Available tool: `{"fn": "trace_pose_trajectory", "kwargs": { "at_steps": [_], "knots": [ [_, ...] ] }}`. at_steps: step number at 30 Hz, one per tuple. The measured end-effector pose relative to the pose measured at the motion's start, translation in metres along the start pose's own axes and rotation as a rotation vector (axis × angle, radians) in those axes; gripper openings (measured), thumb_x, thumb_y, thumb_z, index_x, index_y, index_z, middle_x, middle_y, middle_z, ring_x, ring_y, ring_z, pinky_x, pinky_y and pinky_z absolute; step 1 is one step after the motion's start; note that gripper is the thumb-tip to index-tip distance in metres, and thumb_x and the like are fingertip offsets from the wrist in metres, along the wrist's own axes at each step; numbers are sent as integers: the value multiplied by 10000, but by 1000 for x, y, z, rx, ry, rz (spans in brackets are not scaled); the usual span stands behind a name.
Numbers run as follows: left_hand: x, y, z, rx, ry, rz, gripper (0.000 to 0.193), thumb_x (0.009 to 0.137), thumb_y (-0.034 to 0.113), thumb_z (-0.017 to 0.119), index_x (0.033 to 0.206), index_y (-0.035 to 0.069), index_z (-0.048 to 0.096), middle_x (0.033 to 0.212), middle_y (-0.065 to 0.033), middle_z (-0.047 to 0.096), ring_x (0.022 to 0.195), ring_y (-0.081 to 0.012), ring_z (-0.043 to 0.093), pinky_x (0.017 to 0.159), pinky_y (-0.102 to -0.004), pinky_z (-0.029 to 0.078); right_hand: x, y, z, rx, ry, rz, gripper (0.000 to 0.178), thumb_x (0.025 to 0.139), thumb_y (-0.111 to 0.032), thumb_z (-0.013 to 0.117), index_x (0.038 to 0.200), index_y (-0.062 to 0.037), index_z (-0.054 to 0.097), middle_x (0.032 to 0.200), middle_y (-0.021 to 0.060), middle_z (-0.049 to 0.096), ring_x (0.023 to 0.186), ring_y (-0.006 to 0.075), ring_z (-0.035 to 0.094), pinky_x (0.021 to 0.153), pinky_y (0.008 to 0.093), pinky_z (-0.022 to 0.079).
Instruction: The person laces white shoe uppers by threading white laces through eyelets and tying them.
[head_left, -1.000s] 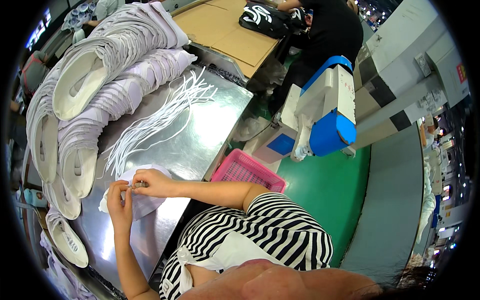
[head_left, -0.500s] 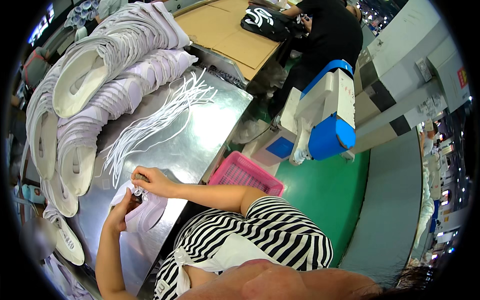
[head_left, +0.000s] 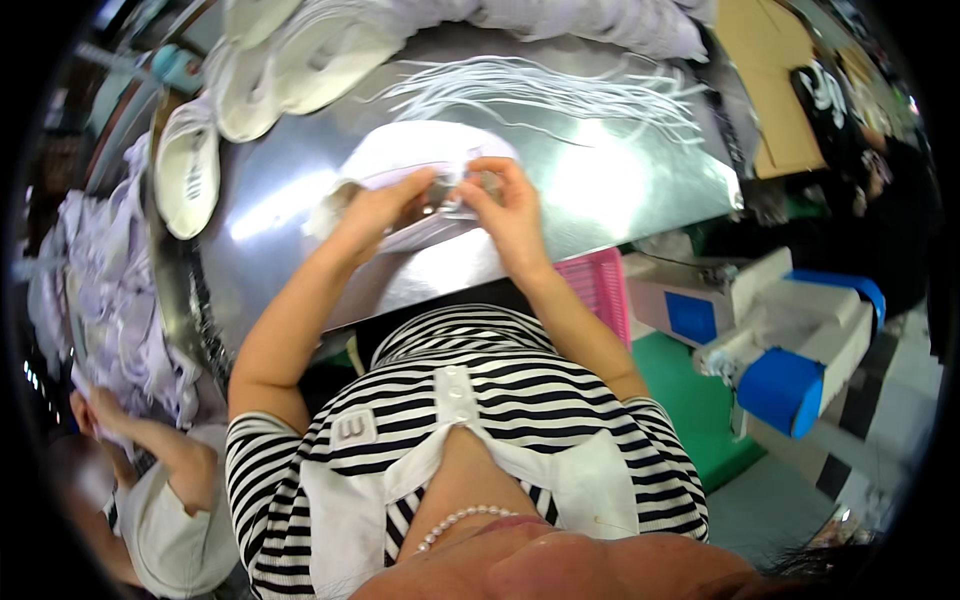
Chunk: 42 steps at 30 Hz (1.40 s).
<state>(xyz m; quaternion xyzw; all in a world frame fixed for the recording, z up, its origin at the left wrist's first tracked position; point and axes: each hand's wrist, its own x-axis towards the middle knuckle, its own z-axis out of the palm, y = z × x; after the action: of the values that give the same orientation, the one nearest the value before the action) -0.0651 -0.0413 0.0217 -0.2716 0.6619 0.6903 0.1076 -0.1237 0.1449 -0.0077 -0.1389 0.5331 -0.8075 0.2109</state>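
A white and pale lilac shoe upper (head_left: 420,142) rests on the metal table in front of me. My left hand (head_left: 385,213) is closed on its near side, thumb and fingers bent close to the eyelet area. My right hand (head_left: 508,212) pinches at the lacing area, thumb and forefinger together on what looks like a white shoelace; motion blur hides its exact path. Something greyish shows at the fingertips of both hands. Beyond the upper, a loose bundle of white shoelaces (head_left: 545,92) lies spread across the table.
Stacked shoe uppers (head_left: 335,62) line the table's (head_left: 275,250) far side. A single one (head_left: 188,172) lies at the left edge. A pink basket (head_left: 603,290) and a blue-and-white machine (head_left: 800,345) stand at right. Another person (head_left: 180,490) works at lower left, beside piled lilac pieces (head_left: 125,270).
My view has turned, so the table now lies straight ahead and the person at lower left shows. Both hands stay at the shoe upper, which now lies more sideways.
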Motion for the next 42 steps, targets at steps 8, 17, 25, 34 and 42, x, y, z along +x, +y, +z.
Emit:
{"fn": "trace_pose_trajectory", "kwargs": {
  "at_steps": [8, 17, 25, 34, 42],
  "knots": [
    [-24, 1, 18, -94, 91, 245, 321, 936, 287, 685, 1154, 56, 638, 1013, -21, 667, 834, -73, 616, 661, -221, 485, 2, 4, 10, -276, 12, 57, 341, 837, -54, 738, 1107, -28, 533, 883, 119, 721, 773, 146, 679, 698, 261, 522],
    [-29, -8, 22, 10, 125, 241, 258, 948, 286, 666, 1089, 71, 685, 952, 10, 696, 850, -68, 620, 681, -230, 484, 3, -11, 13, -635, 3, 55, 386, 824, -166, 771, 1089, -34, 524, 969, 165, 724, 798, 248, 707, 701, 317, 528],
    [-34, -7, 26, -3, 114, 290, 228, 947, 275, 672, 1008, 57, 698, 823, 1, 681, 692, -68, 599, 579, -215, 466, -14, -29, 1, -613, -99, -69, 239, 895, -104, 693, 1079, -13, 571, 910, 126, 719, 846, 173, 698, 765, 289, 531],
    [-28, -16, 23, 24, 87, 289, 235, 943, 274, 679, 983, 42, 697, 801, -18, 682, 679, -86, 612, 587, -230, 492, -4, -40, -6, -843, -176, -109, 134, 900, -86, 667, 995, 6, 641, 886, 124, 729, 843, 217, 724, 760, 299, 544],
    [-38, -12, 32, -40, 16, 262, 250, 977, 221, 621, 1106, 9, 651, 855, -40, 686, 725, -104, 632, 647, -238, 510, 0, -38, -5, -839, -207, 15, 226, 911, -112, 639, 1096, -13, 556, 860, 138, 719, 792, 221, 724, 696, 301, 543]
  ]
}}
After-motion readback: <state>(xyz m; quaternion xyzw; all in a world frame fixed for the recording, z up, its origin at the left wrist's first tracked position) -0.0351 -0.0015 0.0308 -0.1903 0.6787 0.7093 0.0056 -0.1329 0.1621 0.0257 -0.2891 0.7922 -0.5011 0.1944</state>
